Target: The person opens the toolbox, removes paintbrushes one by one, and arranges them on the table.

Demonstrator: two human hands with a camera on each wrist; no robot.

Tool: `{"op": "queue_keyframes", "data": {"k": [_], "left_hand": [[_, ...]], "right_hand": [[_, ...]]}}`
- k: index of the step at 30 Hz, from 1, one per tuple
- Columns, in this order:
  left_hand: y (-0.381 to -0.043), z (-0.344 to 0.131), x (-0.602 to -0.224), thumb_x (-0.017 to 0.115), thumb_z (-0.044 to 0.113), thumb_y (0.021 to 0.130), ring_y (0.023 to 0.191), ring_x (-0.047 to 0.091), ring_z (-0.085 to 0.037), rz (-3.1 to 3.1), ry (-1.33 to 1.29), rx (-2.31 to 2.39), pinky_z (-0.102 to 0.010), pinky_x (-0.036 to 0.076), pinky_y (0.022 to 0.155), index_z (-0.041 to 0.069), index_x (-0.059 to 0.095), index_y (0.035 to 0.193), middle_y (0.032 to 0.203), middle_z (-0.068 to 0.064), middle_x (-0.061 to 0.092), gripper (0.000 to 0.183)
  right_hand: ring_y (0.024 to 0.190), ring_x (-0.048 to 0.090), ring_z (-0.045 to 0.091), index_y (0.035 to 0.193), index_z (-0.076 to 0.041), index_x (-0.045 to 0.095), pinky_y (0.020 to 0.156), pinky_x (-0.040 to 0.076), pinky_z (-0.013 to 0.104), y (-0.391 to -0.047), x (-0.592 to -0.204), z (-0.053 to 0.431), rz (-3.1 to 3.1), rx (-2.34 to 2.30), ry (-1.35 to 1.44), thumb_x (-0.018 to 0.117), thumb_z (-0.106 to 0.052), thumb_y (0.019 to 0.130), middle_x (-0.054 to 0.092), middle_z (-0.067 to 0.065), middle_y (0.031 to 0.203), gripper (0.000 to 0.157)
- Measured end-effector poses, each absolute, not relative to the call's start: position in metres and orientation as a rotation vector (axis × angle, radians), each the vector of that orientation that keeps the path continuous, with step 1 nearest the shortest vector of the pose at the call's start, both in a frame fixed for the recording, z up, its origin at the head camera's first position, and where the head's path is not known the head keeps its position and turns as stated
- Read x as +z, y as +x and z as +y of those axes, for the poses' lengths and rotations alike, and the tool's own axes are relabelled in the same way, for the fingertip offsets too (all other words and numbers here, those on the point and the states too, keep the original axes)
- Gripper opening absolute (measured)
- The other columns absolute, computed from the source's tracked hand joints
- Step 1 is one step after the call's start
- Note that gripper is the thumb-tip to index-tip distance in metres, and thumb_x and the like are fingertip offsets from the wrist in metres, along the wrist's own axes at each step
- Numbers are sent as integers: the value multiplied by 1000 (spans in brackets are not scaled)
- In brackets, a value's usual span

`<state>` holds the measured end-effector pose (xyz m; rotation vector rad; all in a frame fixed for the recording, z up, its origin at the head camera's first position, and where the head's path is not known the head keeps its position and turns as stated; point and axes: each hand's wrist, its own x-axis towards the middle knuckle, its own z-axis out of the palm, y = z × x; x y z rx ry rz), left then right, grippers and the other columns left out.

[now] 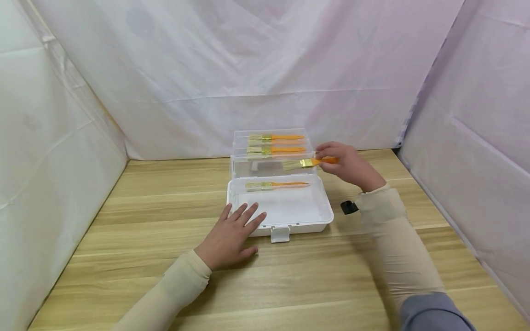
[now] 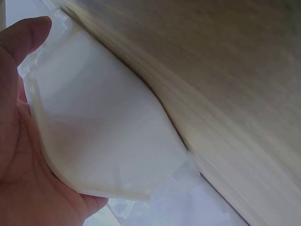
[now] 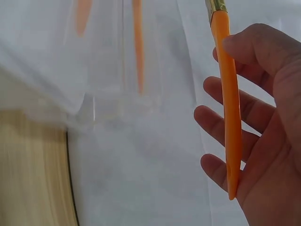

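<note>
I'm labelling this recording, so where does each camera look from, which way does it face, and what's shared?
Head: worn on the head, facing forward and down at the white box and the held paintbrush; it shows the left hand, right hand and sleeves.
Left wrist: worn on that wrist, facing the box's outer wall and the wooden table; left thumb and palm show.
Right wrist: worn on that wrist, facing the held paintbrush and white sheet; the right hand shows.
Shared: head and right wrist both show the held paintbrush.

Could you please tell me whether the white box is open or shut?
The box is open: in the head view, its clear lid lies back behind it, and a brush shows inside.
</note>
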<state>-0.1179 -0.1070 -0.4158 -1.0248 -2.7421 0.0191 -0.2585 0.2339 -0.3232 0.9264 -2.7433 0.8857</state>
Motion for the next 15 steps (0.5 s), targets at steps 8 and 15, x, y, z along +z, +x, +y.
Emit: {"op": "queue_keyframes", "data": {"k": [8,15], "left_hand": [[-118,-108,-415,58,57,78,134,26,-28,-2751,-1021,11,-57,14,105,25,23,147,151,-5,23,84],[-117,-106,-414,59,55,79,134,27,-29,-2756,-1030,-4,-58,14,104,24,23,147,150,-6,24,83]], "right_hand": [[112,49,26,103,-13,69,80,47,44,-269,-333,262,-2782,886,777,61,-18,87,53,5,125,19],[114,47,28,106,-12,67,84,44,48,-287,-352,286,-2833,940,693,61,-22,88,53,7,124,22]]}}
